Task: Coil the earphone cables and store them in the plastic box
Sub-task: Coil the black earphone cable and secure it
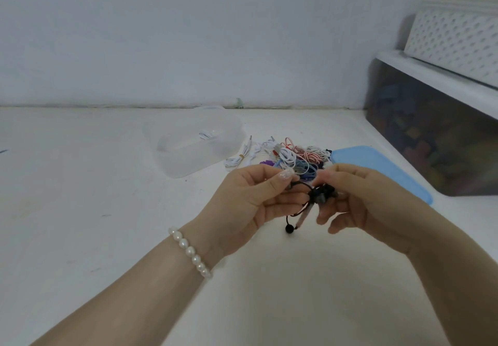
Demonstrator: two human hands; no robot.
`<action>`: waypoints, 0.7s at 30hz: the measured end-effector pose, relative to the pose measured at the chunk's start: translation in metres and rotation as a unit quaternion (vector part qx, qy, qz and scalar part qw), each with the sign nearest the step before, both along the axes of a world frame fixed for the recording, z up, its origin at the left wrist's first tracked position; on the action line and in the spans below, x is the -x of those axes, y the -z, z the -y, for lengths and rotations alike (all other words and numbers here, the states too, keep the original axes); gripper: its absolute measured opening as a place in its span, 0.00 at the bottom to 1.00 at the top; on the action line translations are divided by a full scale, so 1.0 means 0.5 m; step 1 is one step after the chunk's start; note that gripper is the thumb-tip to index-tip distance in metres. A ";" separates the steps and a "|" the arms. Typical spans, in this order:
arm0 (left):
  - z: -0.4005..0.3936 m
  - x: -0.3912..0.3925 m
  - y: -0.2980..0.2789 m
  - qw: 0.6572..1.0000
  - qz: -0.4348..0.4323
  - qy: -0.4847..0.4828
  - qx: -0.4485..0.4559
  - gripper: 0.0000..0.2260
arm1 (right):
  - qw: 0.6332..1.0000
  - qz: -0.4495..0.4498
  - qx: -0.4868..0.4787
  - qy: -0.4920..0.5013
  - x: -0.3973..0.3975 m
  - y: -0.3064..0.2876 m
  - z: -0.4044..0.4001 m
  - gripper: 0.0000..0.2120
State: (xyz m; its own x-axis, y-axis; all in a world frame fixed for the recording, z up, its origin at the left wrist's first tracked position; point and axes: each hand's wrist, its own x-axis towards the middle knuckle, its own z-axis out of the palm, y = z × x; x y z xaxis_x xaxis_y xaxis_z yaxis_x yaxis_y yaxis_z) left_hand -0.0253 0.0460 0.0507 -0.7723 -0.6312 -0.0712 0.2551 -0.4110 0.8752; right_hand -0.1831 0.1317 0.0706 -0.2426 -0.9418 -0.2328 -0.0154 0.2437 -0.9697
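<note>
I hold a black earphone cable [310, 200] between both hands above the white surface. My left hand [253, 197] pinches one side of its bundle; my right hand [358, 197] grips the other side. An earbud and a grey plug hang down below the fingers. Behind my hands lies a pile of earphone cables [293, 157] in white, red-striped, blue and purple. A coiled white cable [237, 161] lies at the pile's left. The clear plastic box [194, 162] stands open at the back left, with one white cable [206, 135] inside.
A light blue lid [377, 162] lies flat to the right of the pile. At the far right a dark translucent storage bin [431, 135] with a white top carries a white perforated basket [455, 38]. A white wall closes the back.
</note>
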 end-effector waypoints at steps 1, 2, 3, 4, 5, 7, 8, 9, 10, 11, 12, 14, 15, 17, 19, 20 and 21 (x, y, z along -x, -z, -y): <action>-0.003 0.001 -0.001 1.000 0.002 0.002 -0.001 0.08 | 1.000 -0.015 -0.007 -0.016 0.000 -0.003 -0.003 0.21; -0.007 0.003 -0.001 1.000 0.006 0.004 -0.002 0.08 | 0.999 -0.031 -0.015 -0.030 0.001 -0.006 -0.007 0.22; -0.010 0.004 -0.002 1.000 0.009 0.005 -0.004 0.08 | 0.998 -0.048 -0.021 -0.044 0.002 -0.008 -0.009 0.24; -0.013 0.005 -0.002 1.000 0.010 0.006 -0.010 0.08 | 0.996 -0.069 -0.029 -0.053 0.003 -0.010 -0.011 0.26; -0.016 0.006 -0.002 1.000 0.008 0.006 -0.022 0.08 | 0.993 -0.093 -0.035 -0.060 0.004 -0.012 -0.013 0.29; -0.018 0.008 -0.002 0.998 0.000 0.004 -0.055 0.07 | 0.987 -0.139 -0.035 -0.065 0.004 -0.015 -0.016 0.32; -0.019 0.009 -0.002 0.997 -0.004 0.001 -0.071 0.07 | 0.985 -0.160 -0.021 -0.067 0.002 -0.016 -0.017 0.32; -0.019 0.010 -0.002 0.996 -0.007 -0.002 -0.084 0.07 | 0.981 -0.182 0.001 -0.068 0.000 -0.016 -0.017 0.30; -0.019 0.011 -0.002 0.995 -0.010 -0.007 -0.095 0.08 | 0.977 -0.204 0.029 -0.064 -0.003 -0.015 -0.017 0.27; -0.018 0.011 -0.002 0.994 -0.013 -0.010 -0.105 0.09 | 0.973 -0.219 0.056 -0.053 -0.004 -0.013 -0.016 0.23; -0.017 0.011 -0.002 0.993 -0.018 -0.013 -0.115 0.10 | 0.969 -0.229 0.078 -0.036 -0.005 -0.012 -0.016 0.20; -0.014 0.011 -0.002 0.990 -0.028 -0.016 -0.136 0.12 | 0.962 -0.248 0.115 -0.007 -0.007 -0.010 -0.015 0.16; -0.012 0.011 -0.001 0.988 -0.032 -0.016 -0.148 0.13 | 0.959 -0.251 0.132 0.001 -0.010 -0.010 -0.014 0.14; -0.009 0.010 -0.003 0.985 -0.037 -0.012 -0.168 0.15 | 0.956 -0.248 0.155 0.017 -0.011 -0.005 -0.011 0.12; -0.004 0.010 -0.004 0.984 -0.037 -0.009 -0.172 0.15 | 0.951 -0.256 0.168 0.038 -0.007 0.001 -0.007 0.10; -0.002 0.008 -0.004 0.986 -0.034 -0.009 -0.164 0.15 | 0.948 -0.261 0.178 0.047 -0.004 0.005 -0.005 0.08; 0.000 0.007 -0.005 0.988 -0.028 -0.011 -0.148 0.13 | 0.943 -0.265 0.192 0.058 -0.001 0.010 -0.002 0.05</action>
State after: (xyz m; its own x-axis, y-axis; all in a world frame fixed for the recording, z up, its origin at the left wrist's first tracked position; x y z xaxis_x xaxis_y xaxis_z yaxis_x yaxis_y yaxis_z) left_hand -0.0288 0.0463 0.0532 -0.7669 -0.6056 -0.2123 0.3121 -0.6411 0.7012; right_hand -0.1826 0.1326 0.0659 -0.3364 -0.8916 0.3032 -0.5183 -0.0935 -0.8501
